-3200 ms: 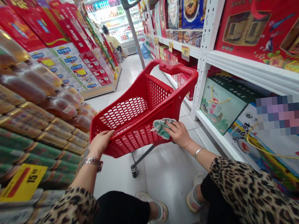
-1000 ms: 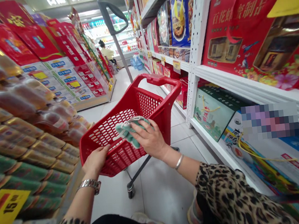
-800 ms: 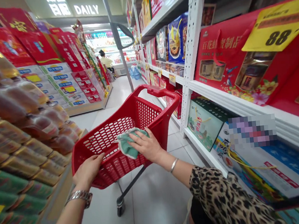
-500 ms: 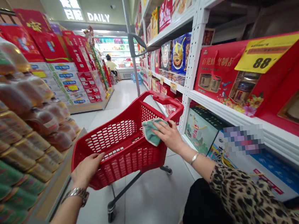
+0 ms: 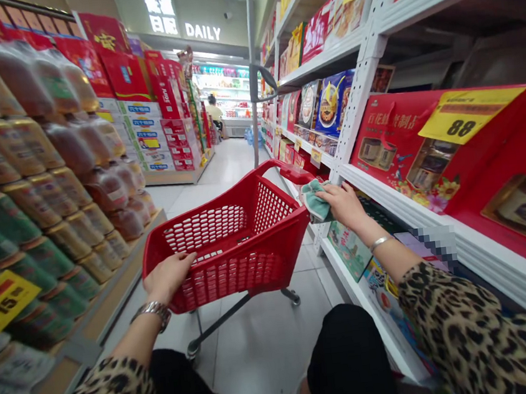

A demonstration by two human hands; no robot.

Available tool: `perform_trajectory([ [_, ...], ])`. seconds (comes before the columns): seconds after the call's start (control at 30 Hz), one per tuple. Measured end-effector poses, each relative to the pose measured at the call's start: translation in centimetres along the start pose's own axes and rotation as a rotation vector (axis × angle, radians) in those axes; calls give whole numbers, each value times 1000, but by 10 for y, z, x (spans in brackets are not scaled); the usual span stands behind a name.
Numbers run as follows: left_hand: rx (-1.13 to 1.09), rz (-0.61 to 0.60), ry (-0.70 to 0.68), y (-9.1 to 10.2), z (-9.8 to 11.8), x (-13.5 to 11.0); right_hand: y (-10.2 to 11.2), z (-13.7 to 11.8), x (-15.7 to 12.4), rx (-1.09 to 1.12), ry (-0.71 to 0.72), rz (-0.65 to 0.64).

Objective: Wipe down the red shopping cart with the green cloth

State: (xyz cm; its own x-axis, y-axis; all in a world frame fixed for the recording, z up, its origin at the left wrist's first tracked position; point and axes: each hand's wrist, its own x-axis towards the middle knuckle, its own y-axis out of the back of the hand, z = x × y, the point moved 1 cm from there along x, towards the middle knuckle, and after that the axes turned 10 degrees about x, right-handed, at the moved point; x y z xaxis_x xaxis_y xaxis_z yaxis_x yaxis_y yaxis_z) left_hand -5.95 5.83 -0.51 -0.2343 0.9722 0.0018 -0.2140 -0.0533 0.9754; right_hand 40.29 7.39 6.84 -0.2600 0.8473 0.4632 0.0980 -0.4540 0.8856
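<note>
A red plastic shopping cart (image 5: 227, 282) with a mesh basket stands in front of me on small wheels. My left hand (image 5: 167, 279) rests on its near rim, fingers curled over the edge. My right hand (image 5: 342, 207) is out at the cart's far right corner, pressing a crumpled green cloth (image 5: 315, 201). The cloth sits against the white perforated shelf upright (image 5: 335, 217), close to the red cart handle. Leopard-print sleeves cover both of my forearms, with a metal watch (image 5: 156, 315) on the left wrist and a bracelet (image 5: 379, 243) on the right.
Stacked cans and wrapped bottles (image 5: 45, 182) line the left, with a yellow price tag (image 5: 2, 306). White shelves on the right hold red gift boxes (image 5: 393, 145) and an 88 tag (image 5: 464, 122). A tiled aisle runs ahead to a distant person (image 5: 213, 111).
My right hand has carried the cloth from the cart's rim rightward to the shelf upright. The left hand stays on the rim, and the view has moved along the aisle.
</note>
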Motion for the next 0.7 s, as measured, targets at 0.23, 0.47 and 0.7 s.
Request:
perform_trajectory([
  [0.23,2,27,-38,1,-18,-7,14,-22,10,85,12,-37],
  [0.47,-177,522,-53,-18,-8,-29,35,-75,-7,54,66,-72],
  [0.7,-385,434,-467,-55,89,-77,45,-157,-42,19,150,67],
])
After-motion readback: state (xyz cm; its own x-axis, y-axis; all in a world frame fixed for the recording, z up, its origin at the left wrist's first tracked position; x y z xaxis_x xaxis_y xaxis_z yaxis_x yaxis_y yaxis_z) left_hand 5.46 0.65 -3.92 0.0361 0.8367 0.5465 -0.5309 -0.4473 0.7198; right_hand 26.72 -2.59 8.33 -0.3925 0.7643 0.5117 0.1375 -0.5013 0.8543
